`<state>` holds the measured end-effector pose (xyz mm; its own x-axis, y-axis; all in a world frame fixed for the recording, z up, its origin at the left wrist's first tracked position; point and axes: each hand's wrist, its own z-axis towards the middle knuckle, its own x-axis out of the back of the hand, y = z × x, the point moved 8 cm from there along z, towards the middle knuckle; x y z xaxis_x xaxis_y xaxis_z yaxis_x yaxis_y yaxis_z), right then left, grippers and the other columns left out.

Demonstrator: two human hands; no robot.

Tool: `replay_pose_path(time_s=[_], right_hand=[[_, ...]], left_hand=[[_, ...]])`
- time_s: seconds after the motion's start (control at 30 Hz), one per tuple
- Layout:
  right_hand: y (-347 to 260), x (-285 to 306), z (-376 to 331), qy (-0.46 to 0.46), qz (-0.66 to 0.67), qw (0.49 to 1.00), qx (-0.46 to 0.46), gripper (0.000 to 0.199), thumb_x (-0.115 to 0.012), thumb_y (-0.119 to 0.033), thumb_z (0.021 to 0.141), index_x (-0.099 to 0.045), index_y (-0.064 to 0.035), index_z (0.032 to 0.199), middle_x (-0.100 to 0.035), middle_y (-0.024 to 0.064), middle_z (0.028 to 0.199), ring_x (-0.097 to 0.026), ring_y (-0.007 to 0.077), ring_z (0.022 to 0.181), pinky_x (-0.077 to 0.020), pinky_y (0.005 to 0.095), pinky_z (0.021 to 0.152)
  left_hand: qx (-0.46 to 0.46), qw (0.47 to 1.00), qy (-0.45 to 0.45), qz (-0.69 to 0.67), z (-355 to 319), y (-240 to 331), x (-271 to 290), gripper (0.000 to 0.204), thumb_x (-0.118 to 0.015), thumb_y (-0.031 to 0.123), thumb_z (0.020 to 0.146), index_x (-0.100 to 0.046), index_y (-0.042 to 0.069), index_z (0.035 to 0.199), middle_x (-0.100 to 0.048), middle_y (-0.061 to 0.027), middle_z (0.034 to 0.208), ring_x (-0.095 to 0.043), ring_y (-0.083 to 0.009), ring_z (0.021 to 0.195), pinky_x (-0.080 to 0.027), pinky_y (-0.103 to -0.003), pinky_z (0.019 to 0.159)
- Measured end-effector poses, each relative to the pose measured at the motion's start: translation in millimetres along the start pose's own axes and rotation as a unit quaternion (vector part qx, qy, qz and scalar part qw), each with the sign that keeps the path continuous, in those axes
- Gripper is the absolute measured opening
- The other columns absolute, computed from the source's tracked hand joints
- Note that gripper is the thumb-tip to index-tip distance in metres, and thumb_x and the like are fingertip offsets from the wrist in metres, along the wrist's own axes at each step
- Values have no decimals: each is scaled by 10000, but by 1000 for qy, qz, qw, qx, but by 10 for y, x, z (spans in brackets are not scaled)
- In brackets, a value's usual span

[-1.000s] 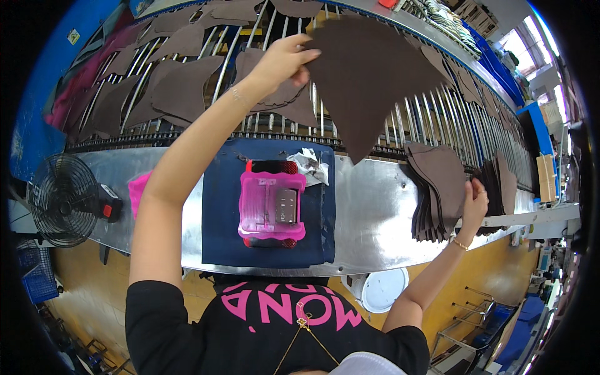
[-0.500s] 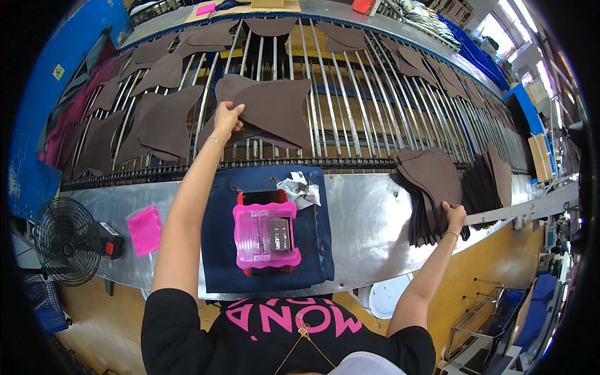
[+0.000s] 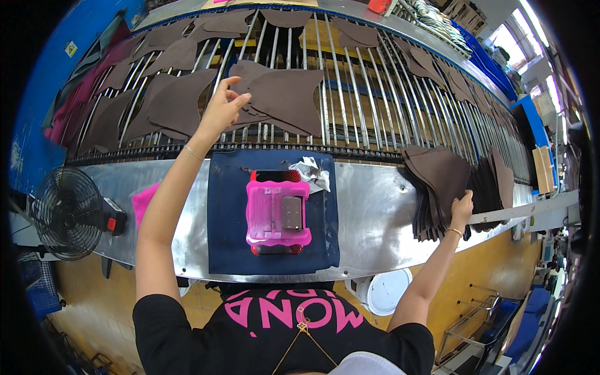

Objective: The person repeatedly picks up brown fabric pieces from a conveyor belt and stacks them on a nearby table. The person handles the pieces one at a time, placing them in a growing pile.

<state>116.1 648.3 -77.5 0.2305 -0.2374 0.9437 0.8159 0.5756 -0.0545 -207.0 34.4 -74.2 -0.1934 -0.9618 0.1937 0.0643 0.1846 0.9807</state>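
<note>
head view. my left hand [image 3: 220, 111] reaches out over the slatted metal rack [image 3: 350, 94], fingers loosely spread, thumb and fingertips resting on the edge of a brown cut piece [image 3: 284, 100]. that piece is dark brown, flat, matte, with curved notched edges; it lies on the rods near the rack's middle, overlapping a second brown piece beneath it. i read the fingers as touching rather than pinching, though the view is too small to be sure. my right hand [image 3: 461, 207] is curled around the top of a stack of brown pieces [image 3: 437, 187] at the right end of the steel bench [image 3: 375, 212], thumb side against the uppermost sheet. signs: a small yellow diamond label [image 3: 70, 49] sits on the blue wall at upper left. containers: a pink plastic tray [image 3: 278, 212] stands on a navy mat [image 3: 225, 219] at bench centre and carries a small grey metal block [image 3: 292, 213]; a round white bucket [image 3: 389, 292] stands under the bench, contents not visible.
</note>
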Motion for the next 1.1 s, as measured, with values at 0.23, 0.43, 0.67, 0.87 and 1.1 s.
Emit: replay_pose_path(time_s=[0.23,0.43,0.67,0.87,1.1], right_hand=[[-1494,1904,-743,106,232,944,208,297,-514,-143,940,-482,-59,1223,-651,153,1065,-637,271,938,-494,347,776],[-2241,2204,-1433,51,683,697,215,331,-618,-112,904,-503,17,1186,-532,-18,816,-440,30,696,-361,166,613],[-3255,1714,-2352,-155,664,639,358,224,-730,-108,806,-584,7,931,-663,84,733,-606,136,618,-445,242,568],[-3456,1412,-2649,-225,589,627,457,114,-718,-17,797,-657,18,887,-691,56,780,-612,84,716,-474,213,653],[-3109,1241,-2488,-193,538,675,467,85,-713,18,772,-694,14,855,-690,55,764,-624,114,695,-476,238,634]], left_hand=[[-76,985,-151,31,-388,502,-541,510,-665,241,858,-477,57,1295,-518,-83,1048,-590,-132,791,-497,-227,600],[-137,976,-155,-65,-844,918,-374,668,-708,266,831,-406,-8,1361,-502,-173,1275,-585,-239,1070,-505,-293,801],[-119,992,15,35,-1406,1135,1107,173,-600,176,912,-607,9,959,-593,-28,643,-574,-97,481,-432,-200,418],[-93,990,15,102,-1768,1023,1396,156,-656,148,869,-636,2,918,-595,0,645,-587,-65,518,-427,-168,447],[-9,990,-47,136,-1864,664,965,108,-618,74,872,-605,-17,816,-571,-14,626,-600,-77,516,-438,-196,443]])
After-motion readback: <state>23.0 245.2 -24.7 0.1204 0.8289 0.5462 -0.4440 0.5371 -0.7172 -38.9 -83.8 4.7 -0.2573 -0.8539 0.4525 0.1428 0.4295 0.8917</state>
